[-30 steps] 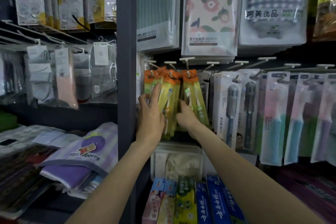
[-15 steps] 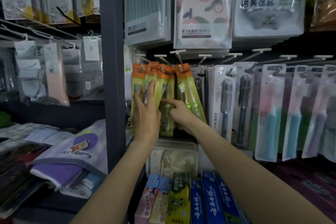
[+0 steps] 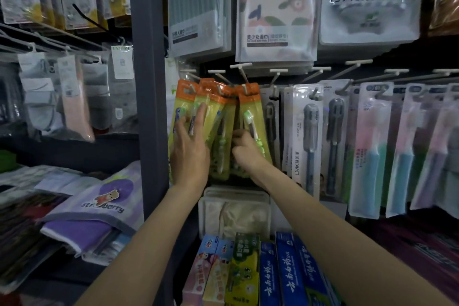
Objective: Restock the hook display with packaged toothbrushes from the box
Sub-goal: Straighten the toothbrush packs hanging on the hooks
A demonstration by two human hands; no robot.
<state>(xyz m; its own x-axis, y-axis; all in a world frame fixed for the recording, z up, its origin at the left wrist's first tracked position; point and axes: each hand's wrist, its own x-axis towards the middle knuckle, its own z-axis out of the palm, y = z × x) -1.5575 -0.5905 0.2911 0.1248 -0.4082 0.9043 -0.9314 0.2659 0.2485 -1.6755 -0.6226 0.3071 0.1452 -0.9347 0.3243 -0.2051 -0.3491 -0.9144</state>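
Since 1.0 s ago your left hand (image 3: 190,154) has shifted left across the orange-topped packs (image 3: 216,129): fingers now spread flat on the two leftmost, index tip higher up. Your right hand (image 3: 244,150) has moved from the rightmost pack's face into the gap between packs, fingers now curled there. The packs are fanned wider, middle ones tilted.

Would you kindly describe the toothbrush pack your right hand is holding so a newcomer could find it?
Start at the grey upright post; just right of it hang the orange-topped yellow packs. The right hand grips the rightmost toothbrush pack. It alone shows a green-and-white brush head, beside the grey LMK pack.
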